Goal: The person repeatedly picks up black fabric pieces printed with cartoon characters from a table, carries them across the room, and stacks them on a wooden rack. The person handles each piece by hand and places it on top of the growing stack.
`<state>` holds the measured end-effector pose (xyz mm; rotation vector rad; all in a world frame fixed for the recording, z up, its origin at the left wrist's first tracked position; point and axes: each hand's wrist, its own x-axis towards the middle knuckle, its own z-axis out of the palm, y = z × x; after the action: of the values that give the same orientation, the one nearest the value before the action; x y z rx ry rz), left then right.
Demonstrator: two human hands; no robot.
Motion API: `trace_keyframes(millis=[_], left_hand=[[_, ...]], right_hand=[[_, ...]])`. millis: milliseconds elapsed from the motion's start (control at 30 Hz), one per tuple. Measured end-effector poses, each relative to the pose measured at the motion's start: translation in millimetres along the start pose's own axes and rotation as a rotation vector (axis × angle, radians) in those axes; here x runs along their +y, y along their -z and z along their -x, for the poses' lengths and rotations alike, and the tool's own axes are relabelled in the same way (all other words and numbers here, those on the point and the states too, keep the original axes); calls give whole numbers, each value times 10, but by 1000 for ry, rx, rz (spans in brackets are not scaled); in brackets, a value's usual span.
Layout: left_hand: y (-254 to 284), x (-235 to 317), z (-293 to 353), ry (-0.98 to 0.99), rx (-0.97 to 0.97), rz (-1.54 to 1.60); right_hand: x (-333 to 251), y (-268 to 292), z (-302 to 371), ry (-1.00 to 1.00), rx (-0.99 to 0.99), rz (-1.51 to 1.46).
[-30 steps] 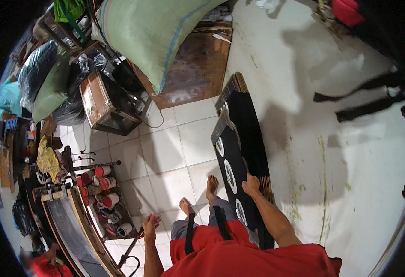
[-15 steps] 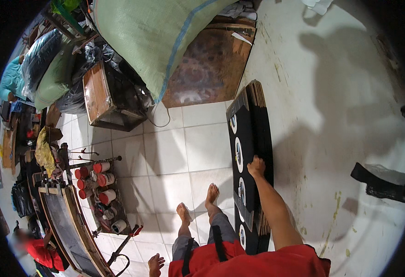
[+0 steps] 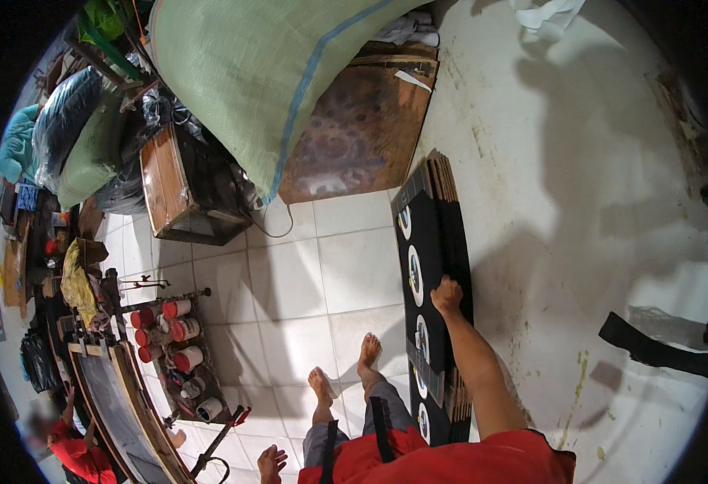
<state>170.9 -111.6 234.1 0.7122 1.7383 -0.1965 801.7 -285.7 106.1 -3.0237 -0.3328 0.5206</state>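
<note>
A stack of thin boards (image 3: 453, 189) covered in black cloth (image 3: 445, 234) leans against the white wall on my right. Round white prints (image 3: 416, 274) run along the side that faces the room. My right hand (image 3: 447, 295) is closed at the upper edge of one cloth-covered board; its fingertips are partly hidden. Low beside my left leg hangs my left hand (image 3: 272, 463), fingers apart, holding nothing.
A big green woven sack (image 3: 233, 81) bulges at the top, next to a stained wooden board (image 3: 354, 129). A wooden box (image 3: 178, 189) stands left of it. Red-lidded jars (image 3: 185, 329) sit on a rack by a framed screen (image 3: 112, 403). A person in red (image 3: 84, 460) is at lower left.
My view has shifted slightly, so most things sit a little lower and left. My right hand stays at the boards. The person at lower left has raised an arm.
</note>
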Motion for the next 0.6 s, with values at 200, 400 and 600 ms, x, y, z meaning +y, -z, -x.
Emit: trace_keyframes(millis=[200, 400, 600], left_hand=[[-60, 7, -22, 15, 12, 7], [-167, 14, -78, -6, 7, 18], [-218, -38, -92, -23, -9, 2]], right_hand=[[37, 3, 0, 7, -13, -3], [88, -59, -7, -25, -35, -8], [75, 3, -33, -18, -118, 59]])
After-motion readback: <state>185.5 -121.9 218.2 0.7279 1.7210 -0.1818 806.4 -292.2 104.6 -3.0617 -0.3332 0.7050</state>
